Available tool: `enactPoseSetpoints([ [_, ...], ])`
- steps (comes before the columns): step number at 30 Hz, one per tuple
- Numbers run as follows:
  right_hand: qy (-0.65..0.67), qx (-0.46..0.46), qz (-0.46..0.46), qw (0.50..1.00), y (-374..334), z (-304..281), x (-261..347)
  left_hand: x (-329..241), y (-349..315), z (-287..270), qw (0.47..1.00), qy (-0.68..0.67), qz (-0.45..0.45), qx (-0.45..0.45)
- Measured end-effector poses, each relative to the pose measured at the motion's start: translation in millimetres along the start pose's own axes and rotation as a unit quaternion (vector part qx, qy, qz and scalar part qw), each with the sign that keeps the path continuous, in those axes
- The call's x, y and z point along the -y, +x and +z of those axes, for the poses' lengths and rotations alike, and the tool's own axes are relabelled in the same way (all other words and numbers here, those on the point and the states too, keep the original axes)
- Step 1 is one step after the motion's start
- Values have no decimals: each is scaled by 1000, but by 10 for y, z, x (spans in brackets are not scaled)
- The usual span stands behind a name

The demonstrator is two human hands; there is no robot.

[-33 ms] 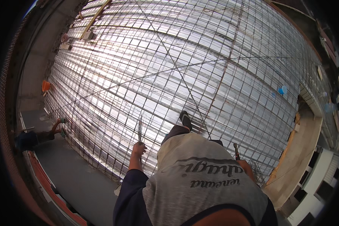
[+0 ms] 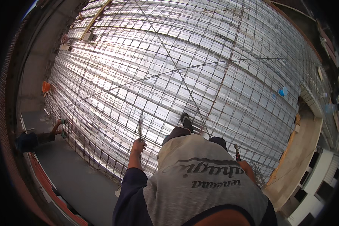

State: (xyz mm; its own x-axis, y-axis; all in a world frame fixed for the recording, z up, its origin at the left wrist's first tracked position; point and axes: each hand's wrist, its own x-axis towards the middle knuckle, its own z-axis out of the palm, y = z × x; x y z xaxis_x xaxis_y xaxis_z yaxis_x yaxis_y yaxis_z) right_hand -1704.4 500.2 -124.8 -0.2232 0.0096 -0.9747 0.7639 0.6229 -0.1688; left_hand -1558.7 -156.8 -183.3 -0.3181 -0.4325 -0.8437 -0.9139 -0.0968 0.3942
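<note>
Wire bundle [image 2: 141, 129], thin, dark, loosely splayed strands, left grip [image 2: 138, 146] clasping its base, right grip [image 2: 245, 168] around a tool [image 2: 236, 150]

Bright glare on silvery decking [image 2: 199, 80], grey floor [image 2: 73, 180] left, pale ledge [image 2: 304, 145] right.

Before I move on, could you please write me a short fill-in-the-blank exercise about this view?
The hand holding the thin wires is the person's ____ one.
In the picture, the other hand, with a slim tool, is closer to the ____ container than to the orange bucket.
The shirt is mainly ____, with dark sleeves.
Missing words: left; blue; grey.
</note>
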Motion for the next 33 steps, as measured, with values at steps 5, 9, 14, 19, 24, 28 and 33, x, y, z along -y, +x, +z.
enactPoseSetpoints([
  [5,17,-39,36,998,-11,-141,719,-1746,362,-404,988,15,146,-46],
  [9,-2,-43,46,998,197,-412,1228,-2530,439,-359,990,-22,132,-46],
  [14,-64,-17,45,997,735,-927,1921,-2611,790,74,995,-4,82,-61],
  [19,-174,30,13,984,1525,-1932,3007,-2947,942,771,998,-11,-3,-60],
  [24,-147,-15,61,987,2004,-2997,4981,-3702,915,1161,986,-99,-88,-103],
  [28,-79,-52,-72,993,1780,-3860,6550,-4787,836,1317,983,-76,-28,-167],
  [33,33,-81,-126,988,1569,-4084,7708,-5222,1172,1332,981,-37,-23,-191],
])
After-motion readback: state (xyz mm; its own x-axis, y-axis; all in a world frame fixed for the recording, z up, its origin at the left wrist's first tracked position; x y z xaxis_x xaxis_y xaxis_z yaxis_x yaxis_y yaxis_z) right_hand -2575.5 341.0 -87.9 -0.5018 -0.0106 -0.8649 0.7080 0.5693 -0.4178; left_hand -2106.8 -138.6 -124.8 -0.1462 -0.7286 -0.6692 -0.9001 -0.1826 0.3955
